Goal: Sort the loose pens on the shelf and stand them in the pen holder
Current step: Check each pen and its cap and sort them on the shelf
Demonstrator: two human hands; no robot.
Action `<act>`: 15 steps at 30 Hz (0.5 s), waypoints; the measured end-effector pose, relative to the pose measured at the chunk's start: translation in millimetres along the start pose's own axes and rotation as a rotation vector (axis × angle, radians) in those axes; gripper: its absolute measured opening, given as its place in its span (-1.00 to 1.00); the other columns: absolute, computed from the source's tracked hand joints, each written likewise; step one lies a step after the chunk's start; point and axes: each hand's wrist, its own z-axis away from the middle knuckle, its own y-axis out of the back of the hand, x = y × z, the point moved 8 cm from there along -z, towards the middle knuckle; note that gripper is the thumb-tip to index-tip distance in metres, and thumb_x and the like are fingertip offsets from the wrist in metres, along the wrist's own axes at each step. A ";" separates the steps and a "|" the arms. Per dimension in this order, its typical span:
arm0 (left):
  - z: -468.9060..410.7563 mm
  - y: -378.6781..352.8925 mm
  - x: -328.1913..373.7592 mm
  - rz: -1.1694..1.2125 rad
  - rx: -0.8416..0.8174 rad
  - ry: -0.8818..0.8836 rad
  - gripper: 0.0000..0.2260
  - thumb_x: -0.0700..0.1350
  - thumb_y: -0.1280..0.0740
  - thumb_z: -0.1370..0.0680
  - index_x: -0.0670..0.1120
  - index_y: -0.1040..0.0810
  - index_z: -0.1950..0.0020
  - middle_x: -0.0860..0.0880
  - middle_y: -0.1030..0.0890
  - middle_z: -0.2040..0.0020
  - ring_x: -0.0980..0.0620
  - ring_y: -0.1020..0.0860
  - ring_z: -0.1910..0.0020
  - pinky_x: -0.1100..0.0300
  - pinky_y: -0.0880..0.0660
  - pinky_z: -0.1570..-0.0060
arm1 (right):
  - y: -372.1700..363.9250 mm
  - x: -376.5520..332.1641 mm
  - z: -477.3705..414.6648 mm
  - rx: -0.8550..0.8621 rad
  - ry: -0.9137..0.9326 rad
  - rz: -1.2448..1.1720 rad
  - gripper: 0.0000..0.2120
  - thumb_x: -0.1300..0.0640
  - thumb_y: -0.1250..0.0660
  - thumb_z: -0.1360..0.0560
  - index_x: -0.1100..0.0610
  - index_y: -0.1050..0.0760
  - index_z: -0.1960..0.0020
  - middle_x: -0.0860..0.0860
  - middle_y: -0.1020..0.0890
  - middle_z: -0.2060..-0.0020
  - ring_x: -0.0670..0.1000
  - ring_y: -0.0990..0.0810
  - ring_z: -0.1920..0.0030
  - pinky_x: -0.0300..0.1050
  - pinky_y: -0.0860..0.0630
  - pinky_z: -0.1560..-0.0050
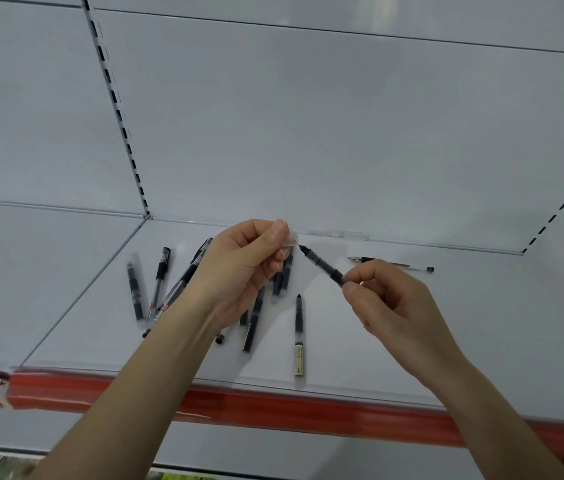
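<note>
At centre frame I see my right hand (391, 306) pinching a black pen (322, 268) by its lower end, thumb and forefinger curled round the barrel. The bare tip points up-left, just short of a clear cap (292, 239), which my left hand (242, 268) pinches between thumb and fingertips. Cap and tip are close but apart. More pens (135, 292) lie scattered on the shelf (412, 341) under and left of my left hand. One labelled pen (299, 337) lies below centre.
</note>
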 end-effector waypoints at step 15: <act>7.3 1.3 6.3 -0.186 0.021 -0.075 -0.89 -0.17 -0.26 -0.53 -0.10 -0.59 0.06 0.04 -0.64 0.34 0.17 -0.55 0.37 0.36 -0.49 0.32 | -5.8 4.7 2.3 -0.027 -0.054 0.003 -0.86 0.15 -0.26 -0.48 0.04 -0.48 0.25 -0.04 -0.37 0.54 -0.14 -0.32 0.52 -0.33 -0.28 0.47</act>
